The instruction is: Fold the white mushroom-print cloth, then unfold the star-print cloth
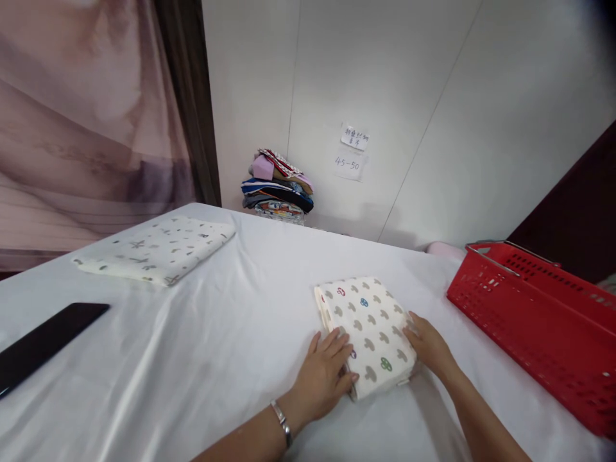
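A folded white cloth [370,327] printed with grey mushrooms and a few red, blue and green ones lies on the white-covered table. Along its left edge rests my left hand [322,378], fingers spread and touching the cloth; a silver bracelet circles that wrist. My right hand [433,346] holds the right edge, with its fingertips on top and the other fingers partly hidden behind the cloth's side. The layers of the fold show at the left edge and the near edge.
Another folded white cloth [163,247] with small leaf-like prints lies far left. Nearer, a flat black object [48,340] rests at the left. A red plastic basket [539,327] stands at the right. Behind the table are stacked fabrics [279,186] and paper notes [351,154] on the wall.
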A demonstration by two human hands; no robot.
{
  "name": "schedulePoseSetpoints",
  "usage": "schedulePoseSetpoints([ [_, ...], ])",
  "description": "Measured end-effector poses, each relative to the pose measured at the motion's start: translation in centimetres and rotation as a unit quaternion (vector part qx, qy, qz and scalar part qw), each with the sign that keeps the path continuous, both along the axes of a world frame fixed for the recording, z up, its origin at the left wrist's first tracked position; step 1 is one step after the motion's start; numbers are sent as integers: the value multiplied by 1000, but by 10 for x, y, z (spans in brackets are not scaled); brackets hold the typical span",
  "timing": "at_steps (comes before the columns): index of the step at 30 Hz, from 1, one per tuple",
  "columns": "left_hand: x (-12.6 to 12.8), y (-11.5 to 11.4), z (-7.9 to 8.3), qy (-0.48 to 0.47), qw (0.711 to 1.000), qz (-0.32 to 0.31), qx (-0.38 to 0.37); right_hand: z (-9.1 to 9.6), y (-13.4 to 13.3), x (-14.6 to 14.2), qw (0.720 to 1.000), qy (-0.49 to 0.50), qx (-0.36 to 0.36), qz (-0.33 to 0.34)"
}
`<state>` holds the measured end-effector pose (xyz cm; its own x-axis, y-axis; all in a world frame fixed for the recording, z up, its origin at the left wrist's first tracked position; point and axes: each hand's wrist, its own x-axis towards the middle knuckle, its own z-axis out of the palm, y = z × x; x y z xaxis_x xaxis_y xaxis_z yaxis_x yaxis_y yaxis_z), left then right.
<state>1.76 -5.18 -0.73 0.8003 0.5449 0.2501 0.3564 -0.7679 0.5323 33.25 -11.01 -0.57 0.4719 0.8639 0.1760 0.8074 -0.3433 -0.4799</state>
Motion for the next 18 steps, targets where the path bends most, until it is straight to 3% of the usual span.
schedulePoseSetpoints([
  [5, 0, 4, 3, -1, 1000, 0, 6, 27, -1, -54, 992, -89, 27, 80],
  [10, -1, 3, 7, -9, 1000, 2, 4, 17, 4, -110, 967, -136, -86, 199],
  [14, 0, 4, 9, -32, 999, 9, -12, 8, 2, -113, 959, -85, -131, 236],
  [18, 4, 18, 9, -93, 993, 64, -42, 13, -1, -83, 978, -27, -65, 196],
])
